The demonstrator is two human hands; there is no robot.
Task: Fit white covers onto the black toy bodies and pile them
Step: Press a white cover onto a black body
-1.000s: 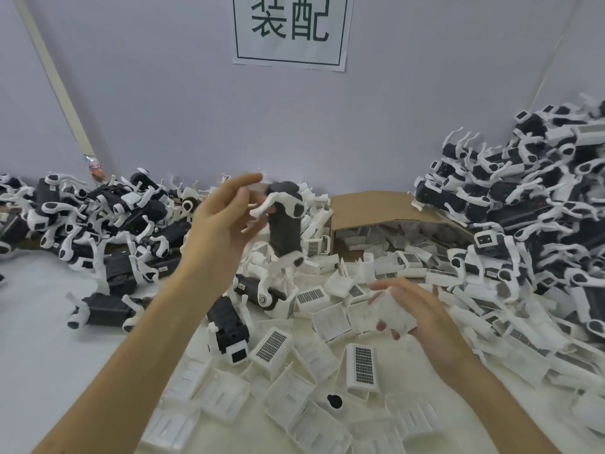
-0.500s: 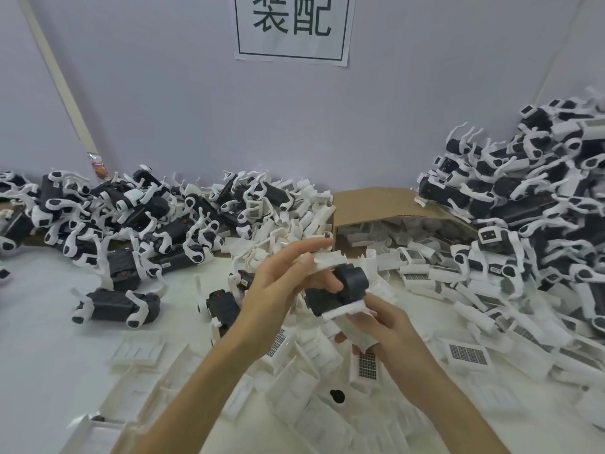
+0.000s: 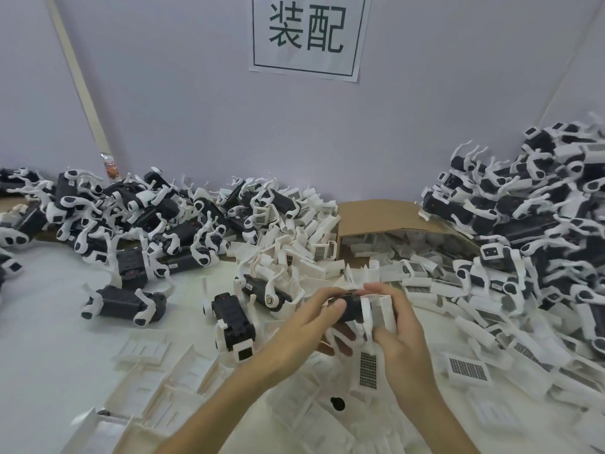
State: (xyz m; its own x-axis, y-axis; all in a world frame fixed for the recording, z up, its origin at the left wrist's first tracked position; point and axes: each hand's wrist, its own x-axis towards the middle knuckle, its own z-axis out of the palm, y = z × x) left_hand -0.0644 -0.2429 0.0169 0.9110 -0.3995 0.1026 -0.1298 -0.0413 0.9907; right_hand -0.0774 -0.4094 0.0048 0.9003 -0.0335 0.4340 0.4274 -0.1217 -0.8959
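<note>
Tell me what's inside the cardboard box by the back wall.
The cardboard box opens toward the camera and is packed with loose white covers that spill out in front. Its top panel covers the rear, so anything deeper in cannot be seen.

Bare left hand (image 3: 312, 322) and right hand (image 3: 401, 339), slender-fingered, on bare forearms (image 3: 229, 399).

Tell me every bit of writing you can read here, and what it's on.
"装配": large dark characters inside a frame on the white paper sign on the wall.
Small stickers on some black toy bodies: too small to read.
</note>
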